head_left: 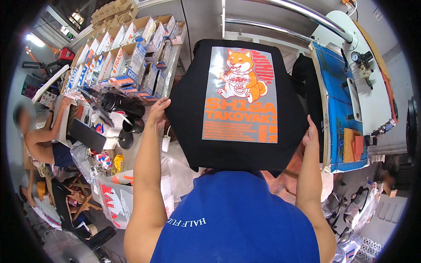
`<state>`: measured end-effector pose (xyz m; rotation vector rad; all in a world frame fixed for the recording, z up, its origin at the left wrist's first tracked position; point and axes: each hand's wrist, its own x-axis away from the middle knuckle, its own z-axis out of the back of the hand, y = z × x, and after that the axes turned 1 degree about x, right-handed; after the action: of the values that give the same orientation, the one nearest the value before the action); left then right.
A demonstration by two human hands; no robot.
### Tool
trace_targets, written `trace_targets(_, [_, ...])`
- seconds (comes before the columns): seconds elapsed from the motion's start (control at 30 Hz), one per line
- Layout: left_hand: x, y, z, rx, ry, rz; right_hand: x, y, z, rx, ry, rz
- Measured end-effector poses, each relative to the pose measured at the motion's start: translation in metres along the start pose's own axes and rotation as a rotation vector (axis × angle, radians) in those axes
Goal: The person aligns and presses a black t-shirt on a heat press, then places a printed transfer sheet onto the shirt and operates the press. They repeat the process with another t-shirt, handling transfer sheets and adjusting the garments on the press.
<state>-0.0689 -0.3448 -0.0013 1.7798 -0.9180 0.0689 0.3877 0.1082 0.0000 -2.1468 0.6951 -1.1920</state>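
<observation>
A black T-shirt (pixel 180 101) is spread out in front of me at chest height. On its middle lies a clear, shiny sheet with an orange-and-white cartoon dog print (pixel 239 79) and orange lettering. At the shirt's left edge, my left hand (pixel 158 111) is closed on the fabric. My right hand (pixel 311 131) grips the opposite edge, its thumb showing and its other fingers mostly hidden by the cloth. More black fabric (pixel 302 70) hangs just beyond the shirt's right side.
On the right stands a press-like machine with a blue pad (pixel 335 105), a pressure gauge (pixel 356 57) and an orange-brown block (pixel 351 144). Boxes of packets (pixel 118 65) fill the left table, beside a black tablet (pixel 87 135). Another person (pixel 41 138) is at far left, near a fan (pixel 66 245).
</observation>
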Motion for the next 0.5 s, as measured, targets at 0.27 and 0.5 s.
trace_targets(0.27, [-0.013, 0.0, 0.013, -0.025, -0.049, 0.033, -0.009, 0.003, 0.005, 0.129, 0.189, 0.325])
trace_targets(0.5, [-0.015, 0.015, 0.029, -0.294, -0.041, -0.19, -0.011, 0.007, 0.021, 0.296, 0.232, 0.513])
